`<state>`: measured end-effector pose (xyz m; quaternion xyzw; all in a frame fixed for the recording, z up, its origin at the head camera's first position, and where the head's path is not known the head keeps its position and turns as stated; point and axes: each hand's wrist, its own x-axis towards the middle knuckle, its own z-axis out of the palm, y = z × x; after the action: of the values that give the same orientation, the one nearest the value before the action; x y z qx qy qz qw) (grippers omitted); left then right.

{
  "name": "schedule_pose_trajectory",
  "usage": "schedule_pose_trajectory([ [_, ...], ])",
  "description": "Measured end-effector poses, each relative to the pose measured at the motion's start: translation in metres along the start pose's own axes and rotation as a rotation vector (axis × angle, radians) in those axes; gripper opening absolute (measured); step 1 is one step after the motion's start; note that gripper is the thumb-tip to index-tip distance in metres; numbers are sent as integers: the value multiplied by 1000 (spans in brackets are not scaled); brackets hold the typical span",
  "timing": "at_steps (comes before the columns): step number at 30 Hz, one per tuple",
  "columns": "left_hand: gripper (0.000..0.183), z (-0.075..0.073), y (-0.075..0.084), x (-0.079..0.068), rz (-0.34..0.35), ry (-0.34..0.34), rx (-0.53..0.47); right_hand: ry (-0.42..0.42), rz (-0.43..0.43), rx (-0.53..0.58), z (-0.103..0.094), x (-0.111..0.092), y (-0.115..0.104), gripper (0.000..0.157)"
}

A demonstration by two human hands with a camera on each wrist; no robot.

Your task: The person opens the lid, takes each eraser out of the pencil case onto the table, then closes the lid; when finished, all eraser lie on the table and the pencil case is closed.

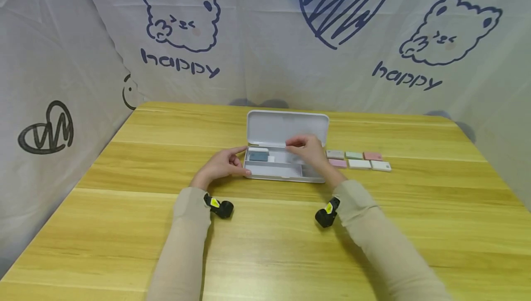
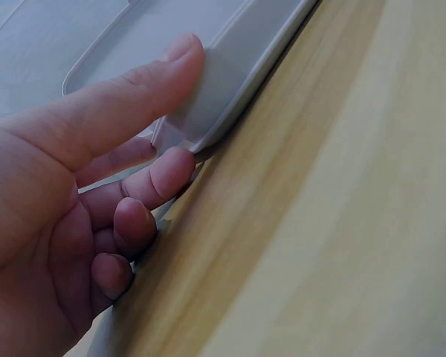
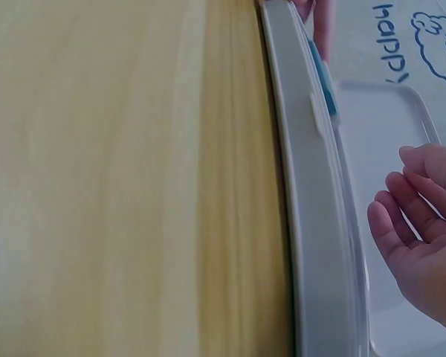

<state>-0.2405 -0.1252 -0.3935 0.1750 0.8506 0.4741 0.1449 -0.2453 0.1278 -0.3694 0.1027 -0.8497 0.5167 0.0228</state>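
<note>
Two beige sleeves (image 1: 178, 245) lie nearest the head camera, each wrist bearing one small black camera (image 1: 224, 209), over the wood-grain table (image 1: 265, 255).

We count one white case (image 1: 286, 179), standing before us with its lid (image 1: 286, 128) raised at the back. Compartments seen: three, one long at the rear, one long at the front, one short at front right, partly behind the right wrist.

Blocks inside, rear compartment, left end: one white block (image 1: 258, 149) and, just in front, one blue block (image 1: 258, 156). A small white patch sits against the blue one; whether it is a separate piece we cannot tell.

Blocks outside, just right of the case: six, in two rows. Back row: grey block (image 1: 335, 154), green block (image 1: 354, 155), red block (image 1: 372, 156). Front row: pink block (image 1: 337, 163), then two white blocks (image 1: 359, 164).

Left hand (image 1: 224, 165): grips the case's left end, thumb at the front corner, fingers behind; both inside blocks lie near it.

Right hand (image 1: 309, 151): over the rear right of the case, fingers loosely bent, nothing visible between them; we note the six outside blocks beyond its wrist.
</note>
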Motion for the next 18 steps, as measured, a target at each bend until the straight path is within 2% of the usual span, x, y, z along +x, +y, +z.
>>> schedule_pose_trajectory([
  [6,78,0,-1,0,4,0,-3,-26,20,35,16,0,-2,25],
  [11,78,0,-1,0,-5,1,8,-60,54,22,30,2,-2,28],
  [18,78,0,1,0,-13,4,26,-80,28,-8,39,1,-5,26],
])
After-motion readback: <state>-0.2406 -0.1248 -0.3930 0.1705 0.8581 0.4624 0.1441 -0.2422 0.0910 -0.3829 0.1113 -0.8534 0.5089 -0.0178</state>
